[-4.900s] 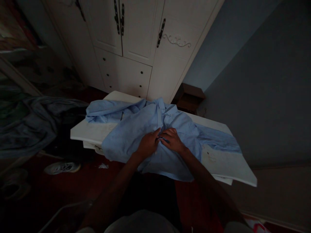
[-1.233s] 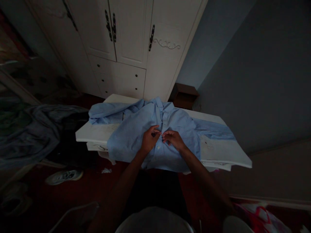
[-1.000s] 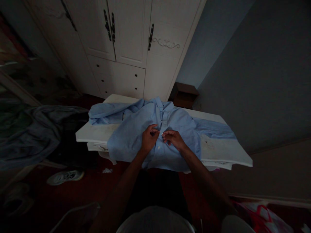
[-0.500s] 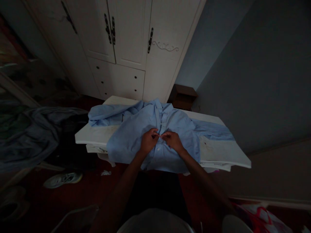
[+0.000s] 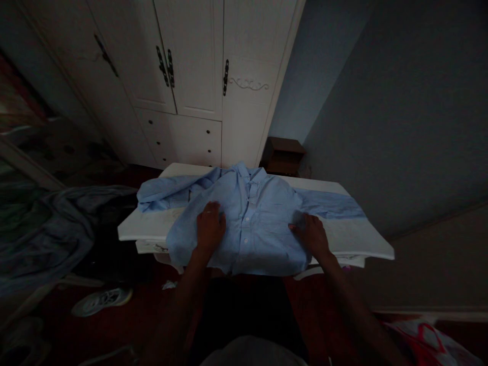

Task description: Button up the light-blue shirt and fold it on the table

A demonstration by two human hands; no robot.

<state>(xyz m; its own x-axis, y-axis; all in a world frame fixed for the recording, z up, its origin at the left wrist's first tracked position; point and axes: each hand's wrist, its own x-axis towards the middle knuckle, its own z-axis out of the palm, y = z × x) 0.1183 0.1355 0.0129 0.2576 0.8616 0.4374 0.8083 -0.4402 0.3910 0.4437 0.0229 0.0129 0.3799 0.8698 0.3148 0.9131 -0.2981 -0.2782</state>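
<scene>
A tall white panelled wardrobe (image 5: pixel 190 91) with dark metal handles is noted behind the work area. Before it, a long white table (image 5: pixel 343 239) with a shaped edge is set crosswise. On the table a light-blue, long-sleeved cotton-looking shirt (image 5: pixel 263 229) is laid front upward, its collar toward the wardrobe and its lower hem carried over the near edge. One sleeve is bunched at the table's left end; the other is stretched toward the right end.

Both hands are held well apart over the shirt. The left hand (image 5: pixel 211 226) is placed over the left part of the front, fingers loosely bent, with no cloth seen pinched. The right hand (image 5: pixel 312 235) is held at the shirt's right side, half open, thumb spread (contact with the cloth cannot be confirmed).

Small round white buttons (image 5: pixel 246 241) are seen down the front strip; whether each is fastened cannot be told. The step in hand is judged to be smoothing the front. For the next move, flat palms and light outward pressure are considered necessary, with the strip kept straight.
</scene>
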